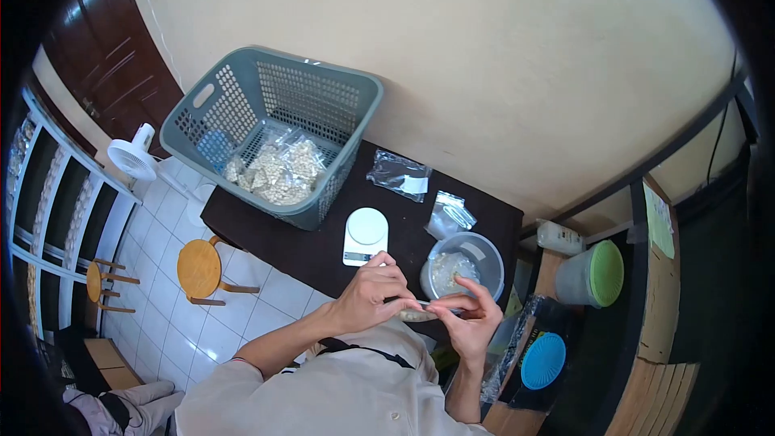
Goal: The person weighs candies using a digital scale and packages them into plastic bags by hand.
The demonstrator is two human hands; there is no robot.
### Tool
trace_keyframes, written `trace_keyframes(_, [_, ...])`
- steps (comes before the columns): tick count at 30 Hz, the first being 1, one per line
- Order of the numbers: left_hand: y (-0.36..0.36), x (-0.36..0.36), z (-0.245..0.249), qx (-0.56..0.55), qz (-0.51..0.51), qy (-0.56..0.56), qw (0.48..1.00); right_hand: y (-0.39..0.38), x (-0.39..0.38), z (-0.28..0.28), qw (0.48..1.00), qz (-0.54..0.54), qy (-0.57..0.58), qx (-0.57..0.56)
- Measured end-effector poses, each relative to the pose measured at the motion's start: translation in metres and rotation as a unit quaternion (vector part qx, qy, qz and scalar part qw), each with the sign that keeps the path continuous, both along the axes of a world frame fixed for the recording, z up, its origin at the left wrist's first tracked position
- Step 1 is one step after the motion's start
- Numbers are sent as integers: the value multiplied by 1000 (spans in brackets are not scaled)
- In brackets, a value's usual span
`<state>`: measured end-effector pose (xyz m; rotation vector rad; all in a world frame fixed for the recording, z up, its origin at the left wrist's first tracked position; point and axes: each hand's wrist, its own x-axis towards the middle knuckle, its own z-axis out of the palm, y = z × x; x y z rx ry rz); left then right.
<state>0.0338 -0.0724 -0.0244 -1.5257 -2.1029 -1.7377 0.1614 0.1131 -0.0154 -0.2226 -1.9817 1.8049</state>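
My left hand [373,297] and my right hand [471,320] meet close in front of my body, both closed in a pinch. Between their fingertips is the edge of a small plastic bag [415,316] with pale contents, mostly hidden by my fingers. Just beyond my right hand stands a translucent tub [494,262] with pale pieces [452,272] inside. A white kitchen scale [366,236] with nothing on its round plate lies beyond my left hand.
On the dark table [282,238] are a grey-green basket [355,113] holding bags of pale pieces [282,169], flat clear bags [400,175] and a pouch [450,215]. Stools [199,267] and a fan [133,157] stand left. Shelves hold a green-lidded bucket [577,278]. Another person's leg [149,404] shows lower left.
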Motion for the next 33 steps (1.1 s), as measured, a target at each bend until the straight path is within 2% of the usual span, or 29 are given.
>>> trace_keyframes(7, [-37,-48,40,8,12,56,998,-23,-31,20,998,-36,41,-22])
trace_keyframes(8, [-42,-59,44,13,36,59,998,-25,-35,22,997,-59,49,-31])
trace_keyframes(9, [-50,-71,50,19,59,62,996,-18,-34,20,993,-113,23,14])
trace_keyframes(11, [-77,-103,79,6,173,84,981,5,-30,15,975,-221,20,12])
trace_keyframes(12, [-90,-120,90,50,218,84,971,17,-23,12,964,-264,19,12])
trace_keyframes(14, [-117,-147,101,60,300,117,945,34,-5,2,961,-276,33,-6])
trace_keyframes(16, [-128,-162,103,64,310,133,939,44,7,-14,959,-282,16,14])
trace_keyframes(18, [-130,-169,97,14,349,225,910,47,13,-22,945,-328,5,10])
trace_keyframes(20, [-130,-164,74,-23,352,185,917,56,18,-33,936,-348,-27,31])
trace_keyframes(22, [-126,-160,48,-180,317,128,922,75,22,-52,925,-363,-106,21])
trace_keyframes(23, [-122,-156,40,-179,315,128,923,85,21,-60,922,-369,-111,25])
trace_keyframes(26, [-107,-139,24,-167,310,85,932,131,11,-85,936,-324,-135,7])
trace_keyframes(28, [-98,-125,21,-106,297,31,949,167,-11,-104,943,-309,-125,-3])
trace_keyframes(30, [-82,-106,15,-79,302,40,949,200,-40,-119,957,-208,-204,12])
trace_keyframes(32, [-64,-83,8,-33,294,31,955,227,-76,-137,957,-151,-247,34])
trace_keyframes(33, [-55,-71,3,-34,294,27,955,248,-92,-159,951,-118,-274,84])
